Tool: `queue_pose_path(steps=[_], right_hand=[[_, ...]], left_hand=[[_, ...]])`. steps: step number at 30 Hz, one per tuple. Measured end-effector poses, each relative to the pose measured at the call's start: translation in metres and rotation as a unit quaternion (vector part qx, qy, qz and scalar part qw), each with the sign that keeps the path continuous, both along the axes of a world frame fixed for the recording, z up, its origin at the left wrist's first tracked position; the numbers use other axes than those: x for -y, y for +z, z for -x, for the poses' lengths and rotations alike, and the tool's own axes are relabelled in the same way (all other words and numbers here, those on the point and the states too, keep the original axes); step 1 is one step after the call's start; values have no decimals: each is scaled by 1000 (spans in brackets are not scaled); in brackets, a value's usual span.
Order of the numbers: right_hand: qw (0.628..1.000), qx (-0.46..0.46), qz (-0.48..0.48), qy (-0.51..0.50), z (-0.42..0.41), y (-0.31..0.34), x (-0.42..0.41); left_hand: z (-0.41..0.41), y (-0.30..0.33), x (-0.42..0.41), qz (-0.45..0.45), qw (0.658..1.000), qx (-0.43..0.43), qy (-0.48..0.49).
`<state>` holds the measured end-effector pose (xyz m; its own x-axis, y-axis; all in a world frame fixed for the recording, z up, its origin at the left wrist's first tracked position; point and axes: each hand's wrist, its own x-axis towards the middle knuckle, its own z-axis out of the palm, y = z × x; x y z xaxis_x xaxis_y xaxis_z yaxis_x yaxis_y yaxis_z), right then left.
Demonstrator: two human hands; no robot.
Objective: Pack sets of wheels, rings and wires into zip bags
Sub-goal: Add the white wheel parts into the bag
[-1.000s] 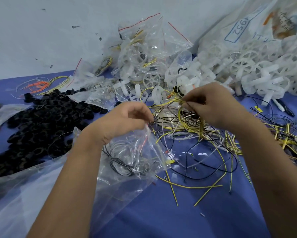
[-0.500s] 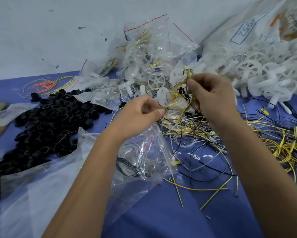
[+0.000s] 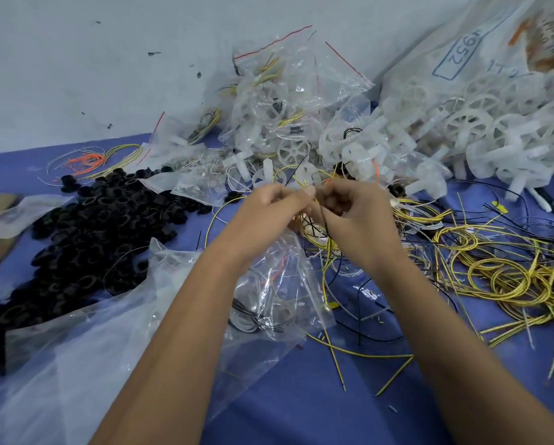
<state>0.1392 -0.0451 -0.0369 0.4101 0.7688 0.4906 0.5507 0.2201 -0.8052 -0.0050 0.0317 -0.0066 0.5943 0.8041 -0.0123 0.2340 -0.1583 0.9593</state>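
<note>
Right hand [image 3: 352, 216] has carried a yellow wire [image 3: 325, 271] from mid-right to frame centre, meeting left hand [image 3: 269, 210] at the zip bag [image 3: 269, 303] mouth. Both sets of fingers curled: left pinches bag, right pinches wire; insertion looks imminent.

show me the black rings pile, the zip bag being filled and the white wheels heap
black rings pile [image 3: 92, 226], head view, middle of the heap.
zip bag [image 3: 279, 303], head view, clear wall below the left hand.
white wheels heap [image 3: 468, 123], head view, a spoked wheel in the heap.
</note>
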Motion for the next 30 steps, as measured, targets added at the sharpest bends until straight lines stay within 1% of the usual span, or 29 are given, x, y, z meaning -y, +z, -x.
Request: queue_pose_path(steps=[2,4,6,8,10,14,16,18,22,24,25,26,28,29,30], right_hand=[[996,73,-1,-55,1,-8,-2],[987,138,-19,-74,2,-12,-1],[986,147,-30,-72,4,-16,-1],[991,100,-30,-78,4,-18,-1],[995,38,-31,-87,0,-17,0],[992,-61,-69,-83,-9,-10,8],[980,-136,-109,-94,-13,-8,10],[962,-196,-147,-125,-16,-7,12],[940,-255,-180,-139,-18,-7,12],[934,-263,-189,-150,-19,-8,11],[930,-269,-196,-159,-20,-8,11],[923,-278,-205,-168,-21,-8,11],[910,-304,-219,-179,-26,-7,11],[904,-318,-223,-181,-27,-6,12],[899,-330,-224,-180,-29,-5,13]], left_hand=[[-1,2,0,2,999,5,34],[-1,0,1,-23,999,-24,36],[0,-4,1,-56,996,-61,28],[1,-6,-1,-56,997,-52,29],[3,-6,-5,-25,998,-25,46],[12,-8,-19,63,989,24,134],[17,-8,-26,110,975,60,181],[22,-8,-32,149,959,99,218],[30,-5,-39,176,929,182,271],[32,-3,-39,162,924,198,283],[32,-3,-39,140,931,183,282],[32,-5,-39,101,943,144,282],[34,-5,-39,-18,961,23,274],[35,-2,-37,-68,965,-20,253],[35,1,-36,-99,971,-45,214]])
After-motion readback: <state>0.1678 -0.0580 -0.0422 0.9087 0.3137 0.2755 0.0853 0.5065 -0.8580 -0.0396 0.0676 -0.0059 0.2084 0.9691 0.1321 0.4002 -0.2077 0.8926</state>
